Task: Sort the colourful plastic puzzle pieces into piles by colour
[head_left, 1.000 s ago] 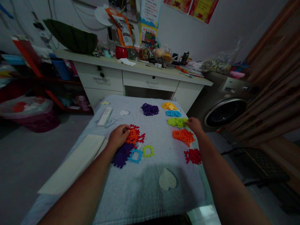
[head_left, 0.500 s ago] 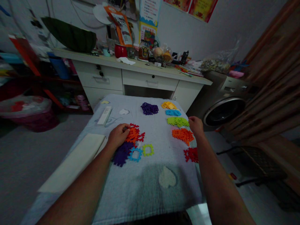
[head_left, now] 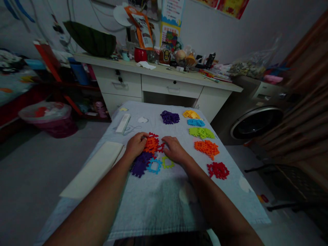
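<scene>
Flat plastic interlocking pieces with notched edges lie on the cloth-covered table [head_left: 159, 212]. My left hand [head_left: 137, 146] rests at the left edge of the orange pieces [head_left: 151, 145], its bent fingers touching them and a gap showing between thumb and index finger. My right hand [head_left: 174, 149] is just right of the red pieces [head_left: 161, 147], thumb and fingers apart, with nothing visible in it. Purple pieces [head_left: 140, 164] lie below my left hand. Next to them are a blue square frame piece [head_left: 154, 160] and a lime green frame piece [head_left: 164, 165], partly covered by my right hand.
Sorted piles stand farther off: purple [head_left: 170, 117], yellow [head_left: 190, 114], blue [head_left: 195, 122], green [head_left: 202, 133], orange [head_left: 207, 148] and red [head_left: 218, 170]. At left are a white narrow box [head_left: 123, 123] and a long pale board [head_left: 93, 171]. A cluttered desk [head_left: 171, 89] stands behind.
My right hand has moved left from beside the green pile to the red pieces near my left hand. The left hand stays at the orange pieces. The view has shifted slightly.
</scene>
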Motion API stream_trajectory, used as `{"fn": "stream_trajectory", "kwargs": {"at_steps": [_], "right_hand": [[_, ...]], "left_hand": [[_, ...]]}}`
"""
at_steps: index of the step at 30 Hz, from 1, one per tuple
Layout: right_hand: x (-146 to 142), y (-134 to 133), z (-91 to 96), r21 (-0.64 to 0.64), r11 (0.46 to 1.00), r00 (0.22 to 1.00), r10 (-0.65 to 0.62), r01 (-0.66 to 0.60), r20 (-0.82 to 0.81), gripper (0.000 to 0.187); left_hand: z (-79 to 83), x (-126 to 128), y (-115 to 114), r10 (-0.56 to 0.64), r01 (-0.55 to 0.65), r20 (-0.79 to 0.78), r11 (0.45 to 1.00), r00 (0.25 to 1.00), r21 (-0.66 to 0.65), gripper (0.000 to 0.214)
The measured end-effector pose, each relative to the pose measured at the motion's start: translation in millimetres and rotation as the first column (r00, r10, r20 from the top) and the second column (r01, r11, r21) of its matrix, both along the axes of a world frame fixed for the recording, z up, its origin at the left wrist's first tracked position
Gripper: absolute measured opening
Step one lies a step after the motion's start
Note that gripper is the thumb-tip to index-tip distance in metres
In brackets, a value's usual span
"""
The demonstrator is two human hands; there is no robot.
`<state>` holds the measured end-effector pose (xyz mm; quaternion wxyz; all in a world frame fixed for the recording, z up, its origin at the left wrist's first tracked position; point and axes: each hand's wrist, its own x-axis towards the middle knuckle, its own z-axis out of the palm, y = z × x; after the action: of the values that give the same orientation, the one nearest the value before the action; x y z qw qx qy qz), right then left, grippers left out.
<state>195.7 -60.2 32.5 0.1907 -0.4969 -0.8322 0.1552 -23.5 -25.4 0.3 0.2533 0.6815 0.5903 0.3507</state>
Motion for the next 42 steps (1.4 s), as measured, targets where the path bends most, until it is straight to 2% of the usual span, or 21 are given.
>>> {"fn": "stream_trajectory", "kwargs": {"at_steps": [3, 7, 15, 19, 22, 26, 29, 32, 37, 40, 42], "right_hand": [[-3, 0, -4.7, -0.016, 1.0, 0.999, 0.006, -0.005, 0.038, 0.041], [2, -1, -1.6, -0.03, 0.999, 0.996, -0.028, 0.03, 0.082, 0.03], [27, -4, 6.1, -0.09, 0.99, 0.993, -0.112, 0.108, -0.032, 0.011], [43, -8, 14.0, -0.097, 0.982, 0.986, -0.164, 0.161, -0.022, 0.014], [66, -15, 24.2, -0.113, 0.976, 0.978, -0.196, 0.188, -0.065, 0.013], [115, -33, 37.6, -0.164, 0.963, 0.968, -0.231, 0.213, -0.102, 0.015], [149, -53, 43.5, -0.204, 0.943, 0.955, -0.284, 0.262, -0.084, 0.016], [169, -74, 44.6, -0.228, 0.914, 0.937, -0.349, 0.334, -0.026, 0.017], [171, -97, 41.5, -0.248, 0.885, 0.917, -0.395, 0.394, 0.047, 0.016], [165, -102, 42.1, -0.246, 0.874, 0.907, -0.397, 0.42, 0.139, 0.017], [162, -101, 44.3, -0.195, 0.875, 0.891, -0.405, 0.443, 0.205, 0.017]], "left_hand": [[0.2, 1, 0, -0.007, 0.007, 0.013, 1.0, 1.0, 0.001, 0.03], [3.3, 2, -2, -0.013, 0.013, 0.02, 1.0, 1.0, 0.008, 0.028], [2.2, 2, 0, 0.001, -0.002, -0.021, 1.0, 1.0, -0.026, 0.03], [-1.9, 0, 2, -0.015, 0.014, -0.022, 1.0, 1.0, -0.019, 0.03], [-2.4, 0, 2, -0.017, 0.016, -0.015, 1.0, 1.0, -0.02, 0.03], [-2.6, 0, 3, -0.014, 0.014, -0.02, 1.0, 1.0, -0.023, 0.031], [-3.6, 0, 4, -0.019, 0.019, -0.02, 1.0, 1.0, -0.019, 0.032], [-3.1, 0, 4, -0.023, 0.023, -0.012, 0.999, 1.0, -0.027, 0.033], [0.2, 1, 1, -0.036, 0.037, 0.024, 0.998, 0.999, -0.056, 0.032], [-0.2, 0, 1, -0.058, 0.061, 0.051, 0.996, 0.997, -0.068, 0.032], [-2.2, -1, 1, -0.068, 0.072, 0.063, 0.996, 0.996, -0.061, 0.032]]}}
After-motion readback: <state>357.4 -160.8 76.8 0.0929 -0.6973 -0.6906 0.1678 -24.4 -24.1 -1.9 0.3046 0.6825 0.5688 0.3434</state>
